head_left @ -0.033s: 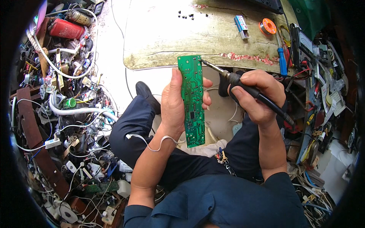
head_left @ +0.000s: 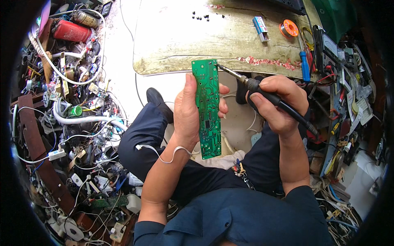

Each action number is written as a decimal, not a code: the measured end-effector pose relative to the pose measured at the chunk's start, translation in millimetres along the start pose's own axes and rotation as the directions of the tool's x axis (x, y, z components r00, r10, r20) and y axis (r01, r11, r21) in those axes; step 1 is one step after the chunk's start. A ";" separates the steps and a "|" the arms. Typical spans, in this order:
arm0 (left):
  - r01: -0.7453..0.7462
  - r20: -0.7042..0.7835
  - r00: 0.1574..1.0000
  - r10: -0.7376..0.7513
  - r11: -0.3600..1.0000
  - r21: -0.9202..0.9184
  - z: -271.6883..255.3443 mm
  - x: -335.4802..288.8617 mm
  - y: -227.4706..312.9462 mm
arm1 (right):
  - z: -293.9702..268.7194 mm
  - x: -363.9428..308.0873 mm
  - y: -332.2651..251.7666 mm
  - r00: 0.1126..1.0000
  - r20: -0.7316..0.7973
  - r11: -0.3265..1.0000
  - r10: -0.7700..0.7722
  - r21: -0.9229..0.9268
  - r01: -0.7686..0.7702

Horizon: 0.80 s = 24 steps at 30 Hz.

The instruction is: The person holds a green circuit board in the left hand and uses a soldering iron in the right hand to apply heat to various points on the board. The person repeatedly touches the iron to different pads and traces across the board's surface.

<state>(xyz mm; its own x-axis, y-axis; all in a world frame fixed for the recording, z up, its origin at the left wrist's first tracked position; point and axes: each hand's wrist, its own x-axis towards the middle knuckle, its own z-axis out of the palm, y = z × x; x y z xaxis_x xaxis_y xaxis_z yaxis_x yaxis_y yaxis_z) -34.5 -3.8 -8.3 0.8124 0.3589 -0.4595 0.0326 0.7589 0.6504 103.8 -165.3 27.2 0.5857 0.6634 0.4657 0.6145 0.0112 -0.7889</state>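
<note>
A long, narrow green circuit board [head_left: 208, 106] is held upright in my left hand [head_left: 187, 110], the thumb along its left edge and fingertips showing past its right edge. A white cable [head_left: 174, 153] with a small plug hangs over my left wrist. My right hand [head_left: 283, 102] is closed round the black handle of a soldering iron [head_left: 266, 93]. Its thin metal tip points left and meets the board's upper right corner; whether it touches a joint there is too small to tell.
On the wooden table ahead lie several small black parts [head_left: 200, 17], a small blue-and-white box [head_left: 260, 28], an orange solder spool [head_left: 289, 28] and a blue-handled screwdriver [head_left: 304, 65]. Heaped electronic scrap and cables [head_left: 90, 143] crowd the left, with more clutter [head_left: 349, 102] on the right.
</note>
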 end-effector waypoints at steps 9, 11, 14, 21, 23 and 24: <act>-0.002 -0.005 1.000 0.003 0.999 0.037 -1.1 -0.7 0.1 | 1.4 0.0 -0.7 1.000 -0.005 1.000 -0.007 -0.010 0.007; 0.000 -0.002 1.000 0.000 0.999 0.036 -1.3 -0.7 0.4 | 1.5 -0.2 -0.1 1.000 0.002 1.000 -0.001 -0.011 0.001; 0.007 0.002 1.000 -0.007 0.998 0.058 -2.5 -0.2 0.8 | 2.1 0.2 0.8 1.000 0.003 1.000 -0.009 -0.019 0.009; 0.016 -0.007 1.000 -0.016 0.999 0.039 0.9 -1.6 2.1 | 0.3 -0.9 1.1 1.000 0.015 1.000 -0.015 0.002 0.015; 0.009 0.012 1.000 -0.010 1.000 0.029 -1.1 -1.4 1.7 | 0.7 -0.8 0.5 1.000 0.006 1.000 -0.020 -0.001 0.020; 0.007 0.022 1.000 -0.007 1.000 0.023 -1.3 -1.1 1.5 | 0.6 -0.5 0.1 1.000 0.002 1.000 -0.022 -0.004 0.022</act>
<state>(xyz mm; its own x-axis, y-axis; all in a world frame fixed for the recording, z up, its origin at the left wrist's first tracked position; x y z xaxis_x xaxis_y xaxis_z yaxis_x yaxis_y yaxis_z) -36.1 -2.4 -7.6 0.8248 0.3414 -0.4507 0.0512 0.7487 0.6609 103.3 -165.2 26.6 0.5710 0.6642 0.4826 0.6296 0.0231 -0.7766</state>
